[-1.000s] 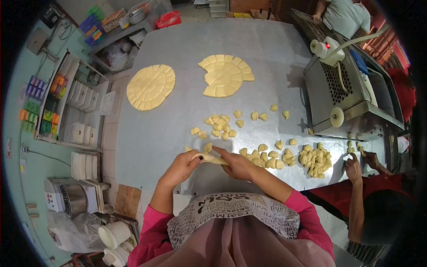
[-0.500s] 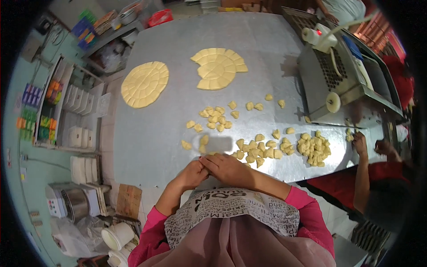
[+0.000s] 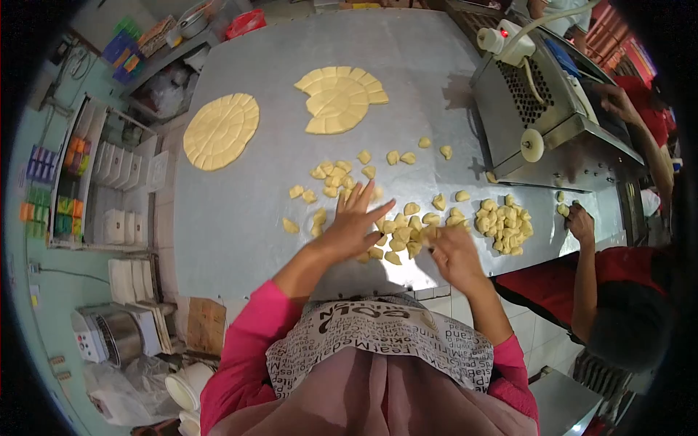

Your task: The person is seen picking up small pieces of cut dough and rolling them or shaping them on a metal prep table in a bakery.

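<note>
My left hand (image 3: 354, 220) is open, fingers spread low over the metal table, at the left edge of a loose cluster of pale yellow dough pieces (image 3: 400, 234). My right hand (image 3: 456, 256) is at the cluster's right side, its fingers bent down by the dough and blurred; whether a piece is in them I cannot make out. Beyond my left hand lies a smaller group of dough pieces (image 3: 334, 173). A denser pile of dough pieces (image 3: 503, 224) sits to the right of my right hand.
Farther back on the metal table (image 3: 247, 240) lie a scored round dough sheet (image 3: 222, 131) and another sheet (image 3: 338, 102) with a part gone. A metal machine (image 3: 560, 120) stands at the right. A co-worker's hand (image 3: 579, 220) handles small dough pieces at the right edge.
My hands were together at the table's near edge. Now they are apart: the left has reached forward and spread, the right has moved right to the dough pieces. The view has shifted slightly.
</note>
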`<action>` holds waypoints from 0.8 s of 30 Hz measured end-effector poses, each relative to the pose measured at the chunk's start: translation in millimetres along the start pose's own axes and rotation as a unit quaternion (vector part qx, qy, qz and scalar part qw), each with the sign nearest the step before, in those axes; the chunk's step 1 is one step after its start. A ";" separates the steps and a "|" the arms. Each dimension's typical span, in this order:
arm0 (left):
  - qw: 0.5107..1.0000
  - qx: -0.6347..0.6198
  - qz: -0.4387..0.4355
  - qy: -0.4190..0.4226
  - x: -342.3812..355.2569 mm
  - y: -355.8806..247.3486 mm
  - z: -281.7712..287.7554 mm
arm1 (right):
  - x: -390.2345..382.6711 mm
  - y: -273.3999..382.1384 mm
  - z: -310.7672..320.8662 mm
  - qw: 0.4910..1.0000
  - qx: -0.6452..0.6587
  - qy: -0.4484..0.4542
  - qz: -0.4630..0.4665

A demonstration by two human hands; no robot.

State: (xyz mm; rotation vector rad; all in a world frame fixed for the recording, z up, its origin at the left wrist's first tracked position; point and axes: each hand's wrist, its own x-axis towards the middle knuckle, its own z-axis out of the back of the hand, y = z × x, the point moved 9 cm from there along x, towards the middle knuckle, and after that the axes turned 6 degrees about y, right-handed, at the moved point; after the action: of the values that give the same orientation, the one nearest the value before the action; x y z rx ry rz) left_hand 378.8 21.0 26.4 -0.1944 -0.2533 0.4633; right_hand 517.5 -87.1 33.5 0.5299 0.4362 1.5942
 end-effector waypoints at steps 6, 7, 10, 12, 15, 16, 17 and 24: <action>0.939 -0.174 0.130 0.268 -29.7 27.5 -37.3 | -2.4 -25.8 -2.2 0.984 -0.159 -0.048 -0.067; 0.972 -0.062 0.106 0.199 -55.5 37.9 -51.6 | -1.2 -21.6 -14.5 0.991 -0.120 -0.036 -0.045; 0.985 0.021 0.004 0.171 -86.5 40.7 -68.0 | 0.6 -5.6 -37.4 0.998 -0.053 -0.022 -0.001; 0.983 0.022 0.007 0.181 -84.1 50.9 -62.4 | 5.6 11.0 -50.1 0.999 0.008 0.021 0.038; 0.984 -0.049 0.074 0.151 -79.7 64.0 -48.1 | 11.0 36.6 -52.9 0.996 0.024 0.027 0.087; 0.985 -0.045 0.076 0.149 -79.6 60.6 -48.0 | 14.9 44.8 -55.0 0.992 0.058 0.039 0.103; 0.958 -0.205 0.152 0.129 -84.3 64.8 -52.7 | 18.0 54.0 -52.9 0.990 0.064 0.039 0.117; 0.814 -0.495 0.185 0.243 -72.2 -13.6 -50.1 | 26.2 90.8 -67.2 0.986 -0.010 0.097 0.139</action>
State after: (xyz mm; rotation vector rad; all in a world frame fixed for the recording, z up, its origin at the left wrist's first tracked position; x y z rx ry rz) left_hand 336.3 -30.7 -32.1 -1.3959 0.0796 0.6155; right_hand 403.3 -67.0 32.3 0.4351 0.5069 1.9261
